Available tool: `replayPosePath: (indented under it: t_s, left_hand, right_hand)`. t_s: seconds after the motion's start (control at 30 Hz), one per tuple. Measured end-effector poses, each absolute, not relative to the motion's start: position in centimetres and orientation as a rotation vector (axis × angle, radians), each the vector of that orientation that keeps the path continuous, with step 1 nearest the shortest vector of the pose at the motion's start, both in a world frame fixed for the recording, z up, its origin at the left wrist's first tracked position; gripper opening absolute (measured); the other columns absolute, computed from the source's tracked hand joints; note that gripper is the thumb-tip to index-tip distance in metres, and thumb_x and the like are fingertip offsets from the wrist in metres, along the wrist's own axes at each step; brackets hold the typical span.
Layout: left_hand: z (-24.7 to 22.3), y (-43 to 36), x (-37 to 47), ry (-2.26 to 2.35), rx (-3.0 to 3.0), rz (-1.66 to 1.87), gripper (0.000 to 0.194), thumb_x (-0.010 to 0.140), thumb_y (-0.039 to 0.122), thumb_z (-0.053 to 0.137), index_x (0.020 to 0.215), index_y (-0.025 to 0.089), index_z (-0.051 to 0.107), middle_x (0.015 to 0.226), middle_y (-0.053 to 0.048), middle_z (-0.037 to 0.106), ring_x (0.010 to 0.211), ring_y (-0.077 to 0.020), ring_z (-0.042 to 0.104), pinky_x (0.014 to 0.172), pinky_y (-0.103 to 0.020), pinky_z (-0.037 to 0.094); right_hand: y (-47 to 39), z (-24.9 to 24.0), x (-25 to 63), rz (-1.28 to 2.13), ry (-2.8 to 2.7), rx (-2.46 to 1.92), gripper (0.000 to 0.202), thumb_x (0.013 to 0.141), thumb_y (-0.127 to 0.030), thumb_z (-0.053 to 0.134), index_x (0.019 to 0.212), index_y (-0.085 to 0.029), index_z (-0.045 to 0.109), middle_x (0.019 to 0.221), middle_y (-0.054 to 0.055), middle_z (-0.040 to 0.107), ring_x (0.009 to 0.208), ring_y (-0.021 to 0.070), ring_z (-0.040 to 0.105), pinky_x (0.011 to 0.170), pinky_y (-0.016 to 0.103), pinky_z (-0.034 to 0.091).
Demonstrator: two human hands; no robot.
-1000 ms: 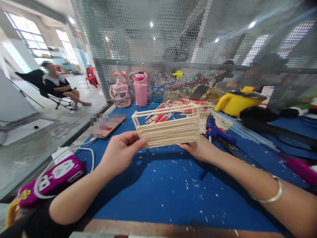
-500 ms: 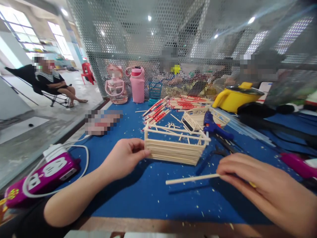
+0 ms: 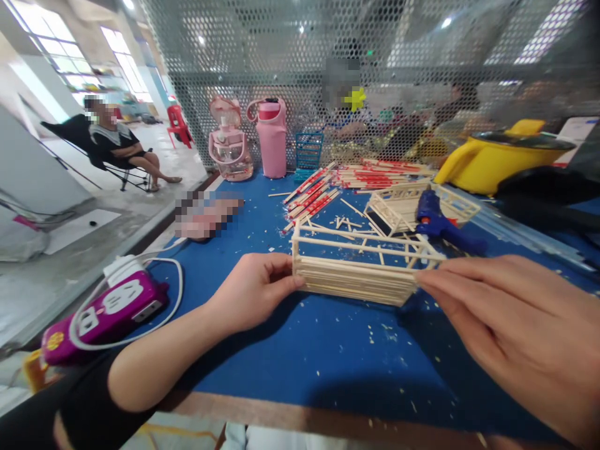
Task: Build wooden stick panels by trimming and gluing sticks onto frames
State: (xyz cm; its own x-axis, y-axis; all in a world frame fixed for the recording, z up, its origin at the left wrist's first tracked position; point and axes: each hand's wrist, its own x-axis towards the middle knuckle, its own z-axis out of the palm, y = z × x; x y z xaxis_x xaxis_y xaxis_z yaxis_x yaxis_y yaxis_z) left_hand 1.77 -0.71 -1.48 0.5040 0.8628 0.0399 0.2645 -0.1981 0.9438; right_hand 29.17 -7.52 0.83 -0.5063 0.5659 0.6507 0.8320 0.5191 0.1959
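Stick frame (image 3: 354, 282), over the table (image 3: 276, 362): likely light, stiff, fragile at joints, best held at corners; left hand (image 3: 253, 290) pinching its left end, right hand (image 3: 510, 328) pinching a stick (image 3: 360, 265) along its near side.

Back edge of the blue surface (image 3: 347, 356) has a clear-and-pink plastic jug with a loop handle (image 3: 230, 153) right beside a tall pink bottle (image 3: 273, 147), both in front of a grey perforated metal screen (image 3: 267, 50), with a chunky yellow pot (image 3: 490, 161) over on the right. Left side's got a purple power strip (image 3: 105, 310) with a white cable (image 3: 180, 284), and past that there's a person (image 3: 122, 140) sitting in a black folding chair (image 3: 70, 134) near a red plastic one (image 3: 178, 128).
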Motion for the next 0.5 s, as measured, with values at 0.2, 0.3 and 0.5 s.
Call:
replayPosePath:
  t_s: [0.2,0.3,0.5]
  left_hand:
    - [-1.66,-0.58,1.64,0.957,1.752,0.717,0.026,0.083,0.024,0.057,0.104,0.018,0.07,0.1,-0.003,0.073,0.093,-0.0211,0.066,0.084,-0.031,0.05]
    - [-1.74,-0.55,1.56,0.952,1.766,0.715,0.026,0.083,0.024,0.056,0.104,0.019,0.07,0.1,-0.003,0.073,0.093,-0.0214,0.065,0.084,-0.032,0.05]
    - [-1.79,-0.6,1.54,0.947,1.762,0.713,0.026,0.083,0.025,0.056,0.104,0.019,0.07,0.1,-0.002,0.073,0.093,-0.0214,0.065,0.085,-0.032,0.049]
  right_hand:
    - [-6.95,1.21,28.69,-0.728,-2.243,-1.136,0.022,0.081,-0.012,0.059,0.101,-0.023,0.062,0.093,0.004,0.064,0.084,0.0199,0.059,0.079,0.036,0.049]
    - [-6.88,1.21,28.55,-0.746,-2.244,-1.163,0.021,0.084,-0.014,0.057,0.102,-0.025,0.061,0.094,0.004,0.064,0.085,0.0205,0.059,0.08,0.037,0.048]
    - [-6.72,1.01,28.62,-0.767,-2.254,-1.152,0.023,0.082,-0.013,0.059,0.103,-0.023,0.061,0.095,0.004,0.064,0.087,0.0212,0.059,0.078,0.037,0.046]
